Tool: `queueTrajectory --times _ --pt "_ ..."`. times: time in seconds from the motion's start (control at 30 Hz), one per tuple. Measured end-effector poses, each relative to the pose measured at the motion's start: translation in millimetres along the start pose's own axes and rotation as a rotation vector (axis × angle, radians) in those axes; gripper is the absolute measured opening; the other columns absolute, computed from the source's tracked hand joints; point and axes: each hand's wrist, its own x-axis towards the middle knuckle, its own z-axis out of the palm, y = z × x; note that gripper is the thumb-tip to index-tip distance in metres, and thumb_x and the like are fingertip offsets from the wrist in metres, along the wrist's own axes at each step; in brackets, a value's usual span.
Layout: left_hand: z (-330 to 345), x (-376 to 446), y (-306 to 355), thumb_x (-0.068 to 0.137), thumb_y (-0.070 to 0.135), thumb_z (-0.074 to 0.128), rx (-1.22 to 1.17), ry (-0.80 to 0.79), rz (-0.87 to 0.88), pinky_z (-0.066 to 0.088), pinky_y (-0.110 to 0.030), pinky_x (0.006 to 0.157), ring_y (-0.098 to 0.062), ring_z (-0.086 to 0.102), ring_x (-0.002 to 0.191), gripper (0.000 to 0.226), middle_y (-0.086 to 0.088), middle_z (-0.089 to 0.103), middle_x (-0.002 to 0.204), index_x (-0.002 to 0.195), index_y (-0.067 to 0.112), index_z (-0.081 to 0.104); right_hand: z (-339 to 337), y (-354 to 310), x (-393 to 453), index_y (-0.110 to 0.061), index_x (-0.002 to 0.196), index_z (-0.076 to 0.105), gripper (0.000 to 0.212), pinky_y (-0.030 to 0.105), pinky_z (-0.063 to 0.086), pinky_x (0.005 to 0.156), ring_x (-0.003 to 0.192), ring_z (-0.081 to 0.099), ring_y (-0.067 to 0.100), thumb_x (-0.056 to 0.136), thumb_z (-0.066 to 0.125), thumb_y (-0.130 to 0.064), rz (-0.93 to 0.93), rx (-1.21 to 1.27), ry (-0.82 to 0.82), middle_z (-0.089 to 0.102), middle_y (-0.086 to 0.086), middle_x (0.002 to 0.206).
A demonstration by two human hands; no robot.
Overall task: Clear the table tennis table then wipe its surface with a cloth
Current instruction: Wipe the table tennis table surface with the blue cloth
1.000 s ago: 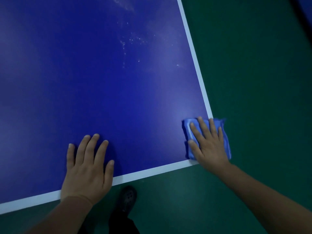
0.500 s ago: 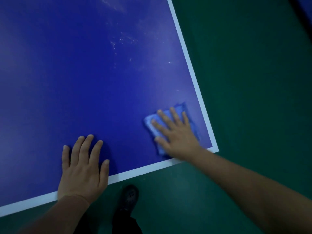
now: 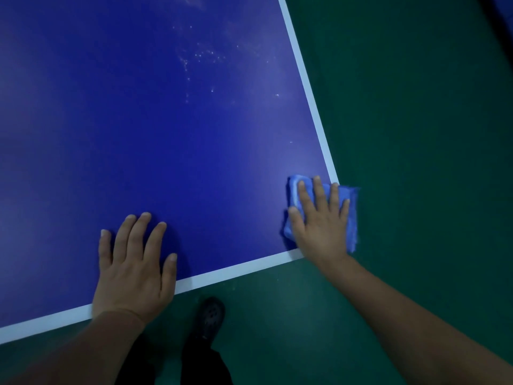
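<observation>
I see the cloth (image 3: pixel 351 215) at the surface's (image 3: pixel 166 134) near right corner, overhanging the edge, mostly hidden under my right hand (image 3: pixel 322 226), fingers straight, pressing. My left hand (image 3: pixel 133 270) lies flat beside the near edge. A shoe (image 3: pixel 209 315) shows dimly below.

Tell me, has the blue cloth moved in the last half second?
Yes. The cloth slid right, back to the table corner, now overhanging its right edge.

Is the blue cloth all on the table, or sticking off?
Sticking off. The blue cloth overhangs the table corner under the flat right hand.
</observation>
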Motion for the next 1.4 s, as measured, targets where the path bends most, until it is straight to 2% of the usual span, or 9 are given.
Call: queueTrajectory --times 0.2,0.37,0.47,0.7,0.97,1.03,1.17,1.33,1.4 --pt "-1.5 -0.3 -0.7 0.094 0.043 0.031 -0.017 0.017 0.01 0.007 -0.058 0.121 -0.035 0.024 0.146 0.062 -0.016 0.034 0.152 0.14 0.005 0.047 17.8 -90.8 -19.8 -0.038 0.155 0.025 0.061 0.067 0.011 0.116 0.151 0.012 0.037 0.098 0.029 -0.06 -0.513 -0.02 0.045 0.022 -0.002 0.164" --pt "-4.2 -0.6 2.0 0.094 0.043 0.03 -0.007 -0.006 -0.004 0.008 -0.059 0.12 -0.036 0.026 0.145 0.063 -0.017 0.036 0.152 0.14 0.004 0.048 1.2 -4.8 24.4 -0.04 0.157 0.008 0.066 0.061 0.0 0.12 0.153 -0.003 0.029 0.095 0.008 -0.064 -0.037 -0.038 0.004 0.004 -0.007 0.167" --pt "-5.9 1.2 2.6 0.094 0.043 0.031 -0.006 -0.026 -0.009 0.01 -0.06 0.12 -0.037 0.028 0.145 0.064 -0.018 0.037 0.152 0.139 0.003 0.051 1.0 -35.1 20.1 -0.037 0.157 0.01 0.065 0.062 0.0 0.119 0.153 -0.001 0.034 0.097 0.011 -0.062 -0.028 -0.021 0.037 0.007 -0.003 0.167" --pt "-6.4 3.2 3.5 0.092 0.043 0.033 -0.006 -0.035 -0.021 0.017 -0.064 0.116 -0.038 0.032 0.142 0.064 -0.019 0.041 0.15 0.136 0.002 0.055 7.2 -165.0 46.2 -0.037 0.152 0.034 0.058 0.067 0.011 0.116 0.15 0.018 0.036 0.097 0.033 -0.057 -0.646 0.023 0.104 0.029 -0.002 0.162" --pt "-7.5 3.2 1.7 0.1 0.052 0.013 -0.011 -0.095 -0.031 0.016 -0.063 0.117 -0.037 0.031 0.143 0.074 -0.019 0.041 0.15 0.136 0.002 0.054 -28.4 -57.8 154.2 -0.039 0.157 0.01 0.062 0.064 0.002 0.118 0.153 0.0 0.032 0.099 0.019 -0.059 0.201 0.116 0.037 0.005 -0.005 0.167" --pt "-7.2 3.3 2.8 0.1 0.053 0.013 -0.008 -0.096 -0.036 0.016 -0.063 0.117 -0.036 0.032 0.143 0.074 -0.019 0.041 0.15 0.135 0.002 0.054 -19.0 -90.0 132.2 -0.036 0.157 0.017 0.064 0.066 0.005 0.118 0.152 0.009 0.037 0.098 0.02 -0.058 0.041 0.064 0.079 0.013 0.0 0.166" --pt "-7.3 3.4 4.0 0.1 0.055 0.014 0.007 -0.069 -0.052 0.017 -0.062 0.117 -0.035 0.032 0.143 0.077 -0.019 0.044 0.149 0.133 0.001 0.057 -10.0 -91.1 96.8 -0.035 0.152 0.035 0.056 0.065 0.015 0.116 0.15 0.019 0.036 0.101 0.032 -0.057 -0.666 -0.04 0.066 0.03 0.0 0.162" --pt "-15.3 15.9 27.7 0.1 0.054 0.019 -0.039 0.021 -0.167 0.013 -0.06 0.119 -0.037 0.034 0.14 0.072 -0.019 0.041 0.148 0.134 0.002 0.054 -25.9 -25.2 177.5 -0.036 0.156 0.02 0.063 0.064 0.006 0.119 0.152 0.008 0.035 0.098 0.016 -0.06 -0.223 -0.006 0.064 0.016 -0.002 0.166" --pt "-11.7 36.2 59.9 0.097 0.051 0.025 -0.097 0.13 -0.406 0.001 -0.052 0.122 -0.035 0.025 0.145 0.069 -0.018 0.032 0.154 0.141 0.003 0.047 -20.2 -45.2 163.1 -0.034 0.156 0.022 0.062 0.066 0.007 0.117 0.15 0.011 0.039 0.099 0.02 -0.058 -0.286 0.015 0.1 0.02 0.002 0.165"
